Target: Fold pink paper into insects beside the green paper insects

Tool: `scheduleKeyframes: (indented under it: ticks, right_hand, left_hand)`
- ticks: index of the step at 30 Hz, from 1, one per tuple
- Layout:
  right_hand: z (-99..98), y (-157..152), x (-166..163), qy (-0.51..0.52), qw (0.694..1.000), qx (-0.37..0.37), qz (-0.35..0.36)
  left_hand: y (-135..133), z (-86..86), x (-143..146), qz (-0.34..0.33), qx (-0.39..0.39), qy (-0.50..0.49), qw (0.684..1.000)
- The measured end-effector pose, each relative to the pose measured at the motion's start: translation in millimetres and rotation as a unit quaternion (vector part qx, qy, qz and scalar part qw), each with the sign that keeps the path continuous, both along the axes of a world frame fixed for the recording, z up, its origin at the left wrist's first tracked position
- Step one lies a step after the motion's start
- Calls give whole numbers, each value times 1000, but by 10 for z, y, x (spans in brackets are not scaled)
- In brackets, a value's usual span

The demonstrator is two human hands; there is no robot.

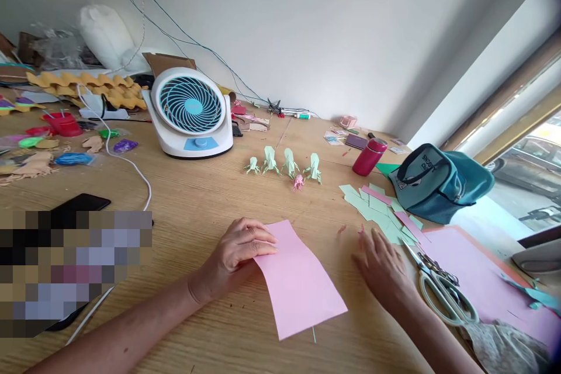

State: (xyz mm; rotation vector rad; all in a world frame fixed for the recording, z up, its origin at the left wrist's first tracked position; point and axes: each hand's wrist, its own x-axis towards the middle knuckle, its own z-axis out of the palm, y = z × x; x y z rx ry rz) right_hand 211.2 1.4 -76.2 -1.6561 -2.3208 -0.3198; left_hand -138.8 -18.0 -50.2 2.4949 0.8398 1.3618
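A rectangular sheet of pink paper [300, 280] curves slightly above the wooden table, its near end lifted. My left hand [245, 248] grips its far left edge, fingers on top and the thumb hidden beneath. To the right, my right hand [381, 266] is low over the table with fingers loosely apart, next to tiny pink paper scraps [342, 229]. Whether its fingertips touch the nearer scrap is unclear. Beyond the sheet stand several folded pale green paper figures [288, 162] and one small pink folded figure [298, 182].
White-handled scissors [445, 295] lie right of my right hand, by green paper offcuts [372, 207] and a large pink sheet [477, 263]. Behind are a teal bag [442, 181] and red flask [370, 156]. A fan [190, 111] stands back left; a white cable [131, 166] crosses the left side.
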Motion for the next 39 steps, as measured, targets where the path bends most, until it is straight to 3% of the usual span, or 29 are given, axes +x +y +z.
scheduleKeyframes:
  ticks: [2, 4, 8, 14, 20, 28, 34, 39]
  right_hand:
    - [4, 102, -6, 27, 999, 16, 36]
    - [19, 110, -149, 75, 991, -27, 110]
    - [38, 87, -500, 150, 966, -106, 181]
    - [46, 76, -642, 248, 934, -167, 195]
    - [31, -98, -701, 287, 925, -149, 197]
    - [8, -29, -523, 426, 865, -223, 145]
    - [60, 24, -484, 511, 818, -253, 73]
    - [27, 67, -499, 517, 824, -225, 56]
  left_hand:
    - [-18, -32, 23, -5, -27, -5, 1000]
    - [-29, -67, 48, -15, -54, -11, 998]
    - [-27, -86, 101, -23, -85, -69, 994]
    - [-28, 19, 124, 41, -211, -176, 961]
    - [31, 43, 162, 46, -235, -175, 955]
    - [360, 140, 381, -21, -133, -122, 983]
    - [482, 42, 560, -7, -102, -62, 993]
    - [511, -100, 527, 42, -36, 1, 998]
